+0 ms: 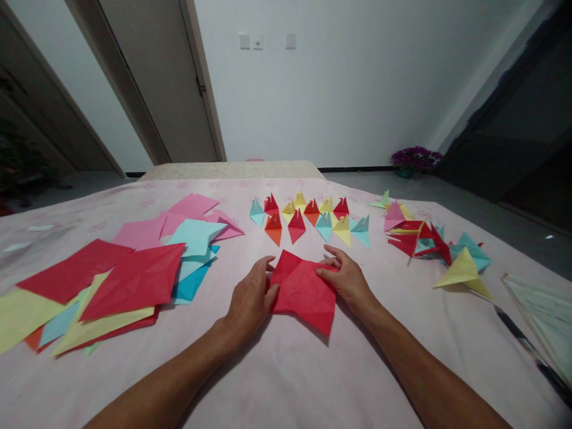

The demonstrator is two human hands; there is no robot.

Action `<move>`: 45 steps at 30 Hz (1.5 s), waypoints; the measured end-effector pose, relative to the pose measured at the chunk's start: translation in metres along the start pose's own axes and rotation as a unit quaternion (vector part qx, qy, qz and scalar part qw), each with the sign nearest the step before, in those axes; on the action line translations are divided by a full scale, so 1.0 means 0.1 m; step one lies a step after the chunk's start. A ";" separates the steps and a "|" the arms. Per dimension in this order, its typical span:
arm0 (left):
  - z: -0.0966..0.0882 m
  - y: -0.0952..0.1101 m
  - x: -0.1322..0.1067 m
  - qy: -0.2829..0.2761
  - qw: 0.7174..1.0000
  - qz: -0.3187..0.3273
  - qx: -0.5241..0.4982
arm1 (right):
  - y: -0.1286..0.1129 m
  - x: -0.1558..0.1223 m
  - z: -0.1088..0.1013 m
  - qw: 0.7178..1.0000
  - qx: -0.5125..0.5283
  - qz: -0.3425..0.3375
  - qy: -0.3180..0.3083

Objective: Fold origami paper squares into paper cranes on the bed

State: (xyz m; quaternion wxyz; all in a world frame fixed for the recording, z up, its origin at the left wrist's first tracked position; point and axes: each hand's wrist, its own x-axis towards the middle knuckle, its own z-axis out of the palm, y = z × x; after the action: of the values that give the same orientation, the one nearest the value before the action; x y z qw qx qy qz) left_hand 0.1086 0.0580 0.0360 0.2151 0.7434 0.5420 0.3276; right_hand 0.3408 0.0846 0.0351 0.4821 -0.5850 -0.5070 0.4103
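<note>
A creased red sheet of origami paper [304,295] is between my two hands, above the pink tablecloth near the middle. My left hand [251,296] pinches its left edge, thumb on top and fingers behind. On the other side my right hand [346,277] grips the upper right edge between thumb and fingers. The paper's lower right corner points down towards me. Just beyond it stand small folded paper cranes in rows, among them a red crane [297,226], an orange crane [273,228] and a light blue crane [324,226].
Loose coloured sheets lie at left, with a red sheet [134,280] on top and pink sheets [143,231] behind. At right is a pile of folded paper pieces, including a yellow one [465,271]. A black pen [518,330] lies beside a clear-looking pouch [547,313].
</note>
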 end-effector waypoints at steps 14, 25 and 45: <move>0.08 -0.09 -0.01 -0.063 0.960 0.190 0.193 | -0.10 -0.16 0.16 0.976 0.201 0.080 -0.002; 0.10 -0.06 -0.02 -0.112 0.947 0.192 0.230 | -0.03 -0.10 0.13 0.999 -0.050 -0.013 0.012; 0.10 -0.05 0.03 -0.141 0.951 0.154 0.227 | -0.01 -0.05 0.10 0.966 -0.246 -0.079 -0.029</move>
State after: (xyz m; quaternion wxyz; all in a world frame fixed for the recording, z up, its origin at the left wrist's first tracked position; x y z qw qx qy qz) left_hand 0.1129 0.0626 0.0262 0.0615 0.8854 0.4456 0.1167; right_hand 0.3303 0.0812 0.0337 0.3389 -0.6315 -0.6508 0.2507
